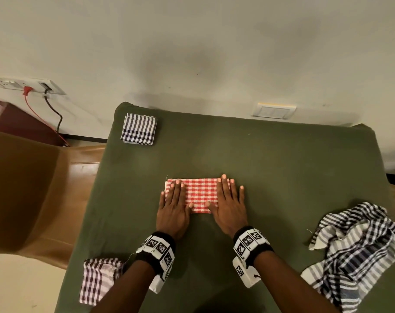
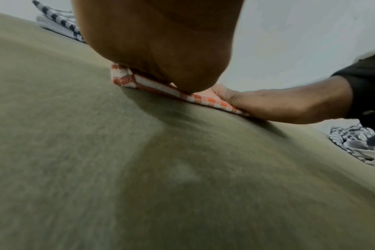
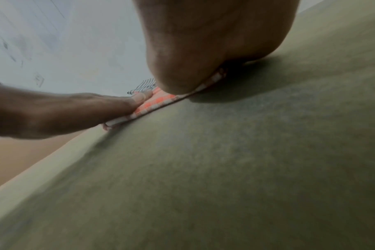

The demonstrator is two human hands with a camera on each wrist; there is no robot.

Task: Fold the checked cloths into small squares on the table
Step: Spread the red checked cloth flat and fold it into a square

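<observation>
A red-and-white checked cloth (image 1: 201,193), folded into a flat rectangle, lies in the middle of the green table (image 1: 282,159). My left hand (image 1: 172,199) lies flat on its left end with straight fingers, and my right hand (image 1: 230,199) presses flat on its right end. In the left wrist view the left palm (image 2: 161,50) bears down on the red cloth (image 2: 139,82), with the right hand (image 2: 278,104) beyond it. The right wrist view shows the right palm (image 3: 203,50) on the cloth's edge (image 3: 156,101) and the left hand (image 3: 64,111) flat on it.
A folded blue-and-white checked square (image 1: 139,129) sits at the far left corner. A folded maroon checked cloth (image 1: 99,280) lies near the front left edge. A crumpled black-and-white checked cloth (image 1: 359,251) is heaped at the right. A brown chair (image 1: 22,188) stands left of the table.
</observation>
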